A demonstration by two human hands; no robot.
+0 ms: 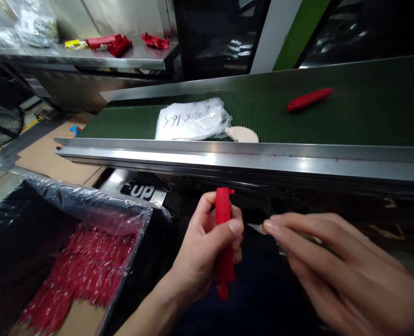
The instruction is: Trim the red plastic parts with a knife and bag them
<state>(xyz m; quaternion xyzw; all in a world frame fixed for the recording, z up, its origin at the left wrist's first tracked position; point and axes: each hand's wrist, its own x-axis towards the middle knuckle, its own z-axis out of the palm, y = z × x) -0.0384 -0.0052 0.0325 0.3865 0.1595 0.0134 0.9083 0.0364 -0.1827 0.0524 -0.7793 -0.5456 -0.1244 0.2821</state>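
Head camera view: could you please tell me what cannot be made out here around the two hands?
- Small pale blade-like piece at the right hand: its fingers cover most of it.
- Red plastic handle-shaped part in the left hand: its middle is hidden by thumb and fingers.
- Heap of red parts in the plastic-lined box: too blurred to count.
- White plastic bag on the green conveyor belt: contents hidden.

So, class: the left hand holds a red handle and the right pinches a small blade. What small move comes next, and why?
Probably bring the blade to the red handle: the right hand holds its tip just beside the left hand, not yet touching.
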